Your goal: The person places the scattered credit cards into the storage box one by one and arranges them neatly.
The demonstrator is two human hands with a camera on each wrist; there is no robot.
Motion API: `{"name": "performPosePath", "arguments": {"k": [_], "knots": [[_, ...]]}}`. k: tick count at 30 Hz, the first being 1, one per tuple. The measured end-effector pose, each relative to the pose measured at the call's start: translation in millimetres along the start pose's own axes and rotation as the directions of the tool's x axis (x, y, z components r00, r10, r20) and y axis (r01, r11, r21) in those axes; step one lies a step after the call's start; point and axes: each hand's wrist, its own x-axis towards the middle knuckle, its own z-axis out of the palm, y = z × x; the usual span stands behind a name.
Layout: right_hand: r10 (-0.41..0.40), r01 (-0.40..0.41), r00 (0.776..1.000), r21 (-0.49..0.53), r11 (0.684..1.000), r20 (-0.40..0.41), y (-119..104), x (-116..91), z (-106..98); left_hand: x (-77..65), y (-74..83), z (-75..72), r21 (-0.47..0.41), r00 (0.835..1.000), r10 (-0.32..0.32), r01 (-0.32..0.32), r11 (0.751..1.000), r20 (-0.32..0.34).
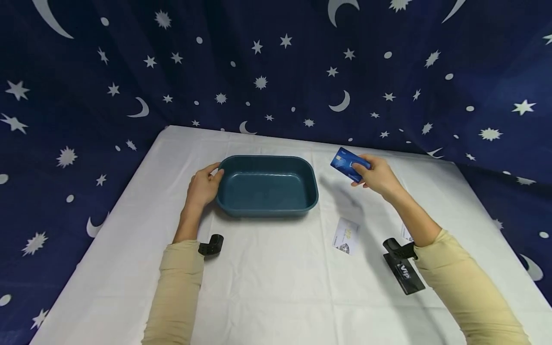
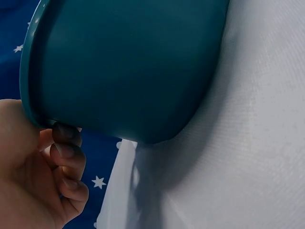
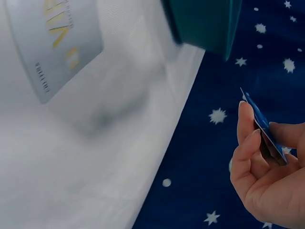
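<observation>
A dark teal rectangular basin (image 1: 267, 189) stands on the white-covered table. At its left end my left hand (image 1: 204, 186) grips the rim, thumb on top; in the left wrist view the other fingers (image 2: 71, 164) curl below the rim. To the right of the basin, my right hand (image 1: 379, 176) pinches a blue bank card (image 1: 345, 163) with a chip between thumb and fingers, held up above the table. The right wrist view shows this card (image 3: 259, 117) nearly edge-on.
A white VIP card (image 1: 346, 235) lies right of the basin's front corner. Closer to me is a black VIP card (image 1: 405, 274), beside the right wrist camera (image 1: 398, 248). Another white card (image 1: 406, 233) is partly hidden by the right forearm. A navy star-patterned curtain (image 1: 276, 67) hangs behind the table.
</observation>
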Motion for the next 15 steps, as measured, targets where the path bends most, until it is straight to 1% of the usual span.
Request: {"name": "performPosePath", "arguments": {"k": [7, 10, 15], "knots": [[-0.044, 0.044, 0.999, 0.027, 0.999, 0.028, -25, 4, 14, -0.7, -5.1, -1.5, 0.014, 1.000, -0.003, 0.003, 1.000, -0.005], [-0.060, 0.058, 0.997, 0.035, 0.998, 0.057, -35, 8, 22, -0.5, -4.7, -1.5, 0.029, 1.000, -0.010, 0.010, 1.000, -0.001], [-0.095, 0.093, 0.992, 0.029, 0.995, 0.081, -51, 15, 33, -1.5, -2.1, -1.6, 0.037, 1.000, -0.004, 0.004, 0.999, -0.002]]}}
